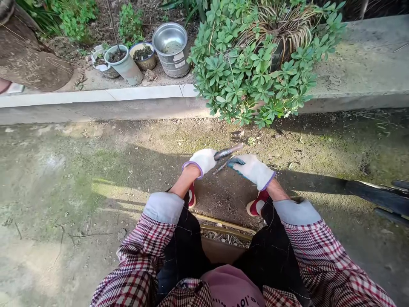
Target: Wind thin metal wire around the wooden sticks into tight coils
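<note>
My left hand [203, 159], in a white glove with a purple cuff, is closed round a short rod-like tool [227, 152]. The tool has a dark part near the fingers, a silvery wrapped-looking middle and a brownish, blurred end pointing right. My right hand [249, 169] wears a white glove with teal fingers. Its fingers are pinched together on a thin dark stick [220, 169], which slants down to the left just below the rod. Both hands are close together above the ground, between my red shoes. Whether rod and stick touch, I cannot tell.
Ahead runs a low ledge [143, 92] bearing a metal pot [175, 64], a pale green planter [128, 68] and another small pot [147, 64]. A leafy bush [223, 72] overhangs it. At right lies a dark long object [373, 194]; dry scraps [223, 238] lie below my knees.
</note>
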Available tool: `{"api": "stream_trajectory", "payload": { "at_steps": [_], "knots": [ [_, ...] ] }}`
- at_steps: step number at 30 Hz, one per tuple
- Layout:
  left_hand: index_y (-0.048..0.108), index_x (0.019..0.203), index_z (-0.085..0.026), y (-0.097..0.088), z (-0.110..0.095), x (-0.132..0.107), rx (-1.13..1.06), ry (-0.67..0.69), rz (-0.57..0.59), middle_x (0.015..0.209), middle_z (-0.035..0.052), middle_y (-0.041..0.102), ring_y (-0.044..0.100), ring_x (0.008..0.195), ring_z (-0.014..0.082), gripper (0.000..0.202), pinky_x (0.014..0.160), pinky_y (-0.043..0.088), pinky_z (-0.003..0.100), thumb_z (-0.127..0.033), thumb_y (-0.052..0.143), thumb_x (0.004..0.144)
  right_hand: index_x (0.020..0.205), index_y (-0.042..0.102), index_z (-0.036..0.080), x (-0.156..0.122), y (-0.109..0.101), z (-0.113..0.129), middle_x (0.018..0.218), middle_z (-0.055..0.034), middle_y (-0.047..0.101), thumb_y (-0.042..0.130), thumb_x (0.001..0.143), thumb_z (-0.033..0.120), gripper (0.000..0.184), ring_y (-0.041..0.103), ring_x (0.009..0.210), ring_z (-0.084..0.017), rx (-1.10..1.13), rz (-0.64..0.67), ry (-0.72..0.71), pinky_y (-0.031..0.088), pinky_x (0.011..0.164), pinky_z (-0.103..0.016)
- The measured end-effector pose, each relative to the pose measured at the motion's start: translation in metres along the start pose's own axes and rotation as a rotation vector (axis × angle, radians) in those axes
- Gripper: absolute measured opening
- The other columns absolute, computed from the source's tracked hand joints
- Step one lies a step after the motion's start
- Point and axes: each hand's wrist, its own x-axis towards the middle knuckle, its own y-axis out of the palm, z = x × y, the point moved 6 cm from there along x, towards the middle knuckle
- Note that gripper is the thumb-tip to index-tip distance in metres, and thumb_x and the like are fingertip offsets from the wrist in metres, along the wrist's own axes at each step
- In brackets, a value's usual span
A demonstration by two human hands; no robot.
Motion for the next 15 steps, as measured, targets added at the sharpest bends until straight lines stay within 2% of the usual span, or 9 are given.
{"api": "stream_trajectory", "payload": {
  "at_steps": [5, 8, 11, 15],
  "knots": [
    [0.080, 0.112, -0.018, 0.013, -0.010, -0.002, 0.051, -0.021, 0.020, 0.105, 0.0179, 0.080, 0.077, 0.102, 0.0329, 0.030, 0.090, 0.058, 0.041, -0.020, 0.055, 0.095, 0.089, 0.082, 0.023, -0.002, 0.002, -0.004, 0.086, -0.0052, 0.079, 0.066, 0.093, 0.026, 0.017, 0.067, 0.076, -0.019, -0.202, 0.030, 0.047, 0.045, 0.070, -0.028],
    [0.079, 0.115, -0.019, 0.005, -0.008, 0.001, 0.014, -0.017, -0.003, 0.102, 0.0143, 0.081, 0.077, 0.097, 0.0287, 0.029, 0.087, 0.057, 0.035, -0.025, 0.058, 0.095, 0.084, 0.079, 0.023, -0.001, -0.002, -0.007, 0.080, -0.0059, 0.077, 0.066, 0.093, 0.027, 0.017, 0.065, 0.072, -0.019, -0.212, -0.002, 0.082, 0.042, 0.066, -0.029],
    [0.078, 0.115, -0.018, -0.006, -0.005, 0.005, -0.159, 0.000, -0.069, 0.091, 0.0092, 0.079, 0.074, 0.081, 0.0212, 0.028, 0.076, 0.054, 0.027, -0.030, 0.062, 0.095, 0.086, 0.077, 0.021, 0.000, -0.009, -0.010, 0.072, -0.0041, 0.073, 0.058, 0.097, 0.030, 0.024, 0.062, 0.066, -0.018, -0.181, -0.042, 0.113, 0.041, 0.063, -0.029],
    [0.079, 0.111, -0.015, -0.010, -0.003, 0.007, -0.330, 0.011, -0.154, 0.079, 0.0063, 0.074, 0.067, 0.068, 0.0171, 0.027, 0.067, 0.049, 0.026, -0.030, 0.065, 0.093, 0.079, 0.074, 0.022, 0.001, -0.017, -0.016, 0.063, -0.0014, 0.068, 0.057, 0.095, 0.035, 0.026, 0.061, 0.062, -0.017, -0.047, -0.118, 0.164, 0.041, 0.061, -0.029]
  ]
}}
